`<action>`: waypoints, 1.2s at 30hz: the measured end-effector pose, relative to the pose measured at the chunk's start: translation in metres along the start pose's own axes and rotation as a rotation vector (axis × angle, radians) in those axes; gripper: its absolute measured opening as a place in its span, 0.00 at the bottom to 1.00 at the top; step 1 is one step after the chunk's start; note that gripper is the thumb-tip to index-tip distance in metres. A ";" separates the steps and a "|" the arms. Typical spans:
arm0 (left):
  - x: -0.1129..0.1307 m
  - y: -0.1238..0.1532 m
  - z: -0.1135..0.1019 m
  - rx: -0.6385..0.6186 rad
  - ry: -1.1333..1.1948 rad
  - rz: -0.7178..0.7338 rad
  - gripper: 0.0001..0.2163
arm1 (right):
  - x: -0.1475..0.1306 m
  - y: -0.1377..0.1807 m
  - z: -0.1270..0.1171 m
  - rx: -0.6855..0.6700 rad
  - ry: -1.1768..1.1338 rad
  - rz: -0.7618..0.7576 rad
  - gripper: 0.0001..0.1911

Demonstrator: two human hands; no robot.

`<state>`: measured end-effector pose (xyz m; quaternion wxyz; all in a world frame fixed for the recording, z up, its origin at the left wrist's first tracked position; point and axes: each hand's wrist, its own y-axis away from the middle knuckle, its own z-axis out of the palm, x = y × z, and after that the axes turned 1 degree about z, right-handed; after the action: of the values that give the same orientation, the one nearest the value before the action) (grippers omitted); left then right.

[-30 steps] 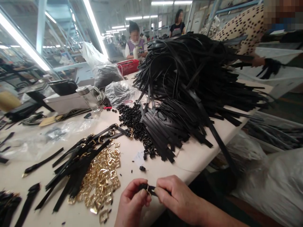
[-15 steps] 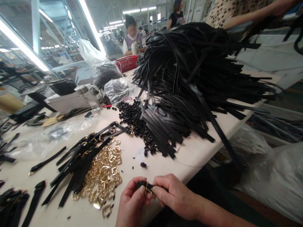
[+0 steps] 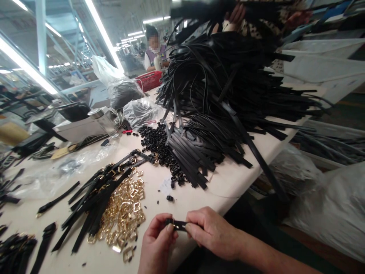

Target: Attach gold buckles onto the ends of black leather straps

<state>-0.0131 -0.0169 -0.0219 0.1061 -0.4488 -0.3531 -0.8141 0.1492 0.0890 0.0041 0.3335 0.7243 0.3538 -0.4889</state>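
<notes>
Near the table's front edge, a short black strap (image 3: 181, 225) is stretched between my two hands. My left hand (image 3: 157, 239) pinches its left end, where a small gold buckle (image 3: 174, 223) shows beside the thumb. The fingers of my right hand (image 3: 210, 229) are closed on the strap a little to the right, hiding that end. Just beyond my hands lies a single black loop (image 3: 170, 198). To the left is a heap of gold buckles (image 3: 128, 207), with black straps fitted with buckles (image 3: 97, 201) beside it.
A pile of small black loops (image 3: 155, 140) adjoins cut black straps (image 3: 191, 152). Behind rises a tall heap of long black straps (image 3: 228, 76), where a person's hand (image 3: 237, 14) holds a bundle. A glass bottle (image 3: 104, 121) stands back left; a plastic bag (image 3: 333, 217) lies right.
My right hand has slid slightly right along the strap, away from the buckle, so more strap shows between my hands. The person behind has brought a bundle of black straps over the heap.
</notes>
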 end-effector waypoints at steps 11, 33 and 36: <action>0.016 0.010 0.021 0.094 0.065 0.070 0.21 | 0.004 0.000 0.005 0.110 0.002 -0.015 0.16; 0.012 0.005 0.021 -0.055 0.366 -0.156 0.13 | 0.002 -0.009 0.012 0.146 -0.284 0.071 0.14; 0.016 0.003 0.024 -0.066 0.310 -0.148 0.16 | 0.003 -0.012 0.012 0.143 -0.304 0.086 0.14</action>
<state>-0.0052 -0.0005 0.0004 0.0841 -0.2939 -0.3375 -0.8903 0.1340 0.0857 -0.0036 0.3515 0.6783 0.2321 -0.6021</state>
